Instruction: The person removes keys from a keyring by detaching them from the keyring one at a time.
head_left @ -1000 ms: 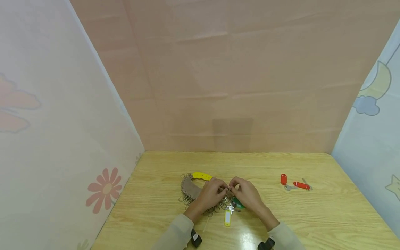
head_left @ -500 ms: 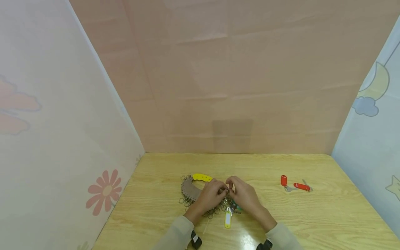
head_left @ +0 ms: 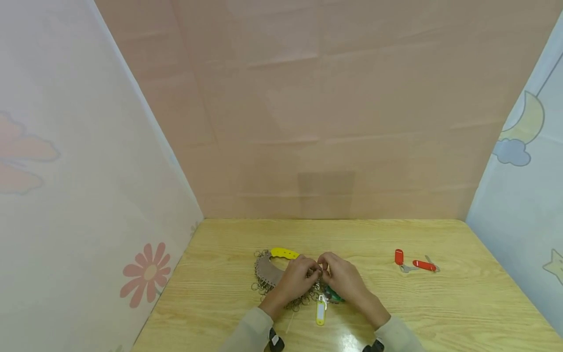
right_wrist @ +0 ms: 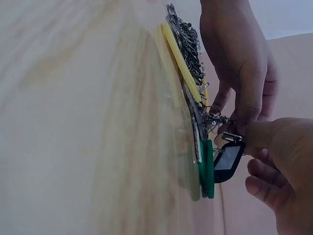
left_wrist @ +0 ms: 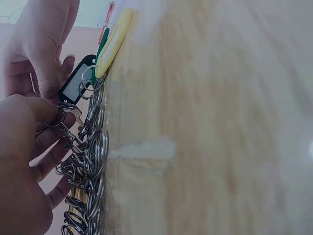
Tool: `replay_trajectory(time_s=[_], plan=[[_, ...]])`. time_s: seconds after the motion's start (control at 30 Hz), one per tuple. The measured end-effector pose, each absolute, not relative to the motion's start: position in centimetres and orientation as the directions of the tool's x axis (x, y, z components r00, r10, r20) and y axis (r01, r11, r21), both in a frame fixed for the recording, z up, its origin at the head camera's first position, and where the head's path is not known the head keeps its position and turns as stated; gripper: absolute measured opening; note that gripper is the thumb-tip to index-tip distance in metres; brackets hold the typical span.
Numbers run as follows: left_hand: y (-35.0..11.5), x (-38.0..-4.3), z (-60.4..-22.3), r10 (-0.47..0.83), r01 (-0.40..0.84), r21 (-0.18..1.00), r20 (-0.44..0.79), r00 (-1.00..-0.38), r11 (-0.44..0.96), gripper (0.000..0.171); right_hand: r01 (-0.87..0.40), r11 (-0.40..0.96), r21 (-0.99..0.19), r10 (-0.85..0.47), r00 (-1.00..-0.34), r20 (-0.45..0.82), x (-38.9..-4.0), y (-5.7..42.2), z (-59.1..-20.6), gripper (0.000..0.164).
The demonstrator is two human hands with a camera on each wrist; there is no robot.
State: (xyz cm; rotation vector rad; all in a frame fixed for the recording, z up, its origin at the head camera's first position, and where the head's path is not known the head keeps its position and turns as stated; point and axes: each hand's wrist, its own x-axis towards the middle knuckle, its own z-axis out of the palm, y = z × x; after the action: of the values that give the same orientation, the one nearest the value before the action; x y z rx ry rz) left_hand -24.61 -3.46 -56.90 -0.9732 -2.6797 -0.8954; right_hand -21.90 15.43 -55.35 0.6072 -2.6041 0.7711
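Note:
A curved grey key holder plate [head_left: 267, 269], edged with many metal rings, lies under and left of my hands. My left hand [head_left: 293, 278] pinches a small metal ring [left_wrist: 61, 117] on a clasp of that holder. Close against it, my right hand [head_left: 345, 277] pinches the metal loop of a black key tag [right_wrist: 230, 160] with a white label. The two sets of fingertips meet, partly hiding where ring and loop join. A yellow key tag [head_left: 320, 313] and green key tag [right_wrist: 210, 169] rest just below the hands.
The holder's yellow handle [head_left: 284, 253] points to the back right. Two red tags, one upright [head_left: 399, 256] and one sideways red tag [head_left: 424, 265], lie with keys at the right of the wooden table [head_left: 211, 303]. Walls stand behind and on both sides.
My fingertips shift slightly around the ring and the right hand moves a little left. The green tag is briefly more covered, then shows again. The red tags stay in place.

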Motion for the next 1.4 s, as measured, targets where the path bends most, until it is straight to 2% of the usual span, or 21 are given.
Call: replay_trajectory(time_s=[0.5,1.07,1.4], plan=[[-3.72,-24.57,-56.68,0.522,0.619,0.510,0.337,-0.783,0.598,0.016,-0.632,0.670,-0.389,-0.426,-0.757,0.496,-22.38,16.17,-55.46,0.026],[-3.84,-24.50,-56.29,0.517,0.617,0.524,0.344,-0.784,0.587,0.017,-0.671,0.680,-0.296,-0.414,-0.685,0.599,-22.42,15.85,-55.65,0.035],[-3.75,-24.37,-56.24,0.507,0.598,0.542,0.328,-0.797,0.590,0.017,-0.665,0.690,-0.284,-0.407,-0.682,0.607,-22.58,15.83,-55.87,0.034]])
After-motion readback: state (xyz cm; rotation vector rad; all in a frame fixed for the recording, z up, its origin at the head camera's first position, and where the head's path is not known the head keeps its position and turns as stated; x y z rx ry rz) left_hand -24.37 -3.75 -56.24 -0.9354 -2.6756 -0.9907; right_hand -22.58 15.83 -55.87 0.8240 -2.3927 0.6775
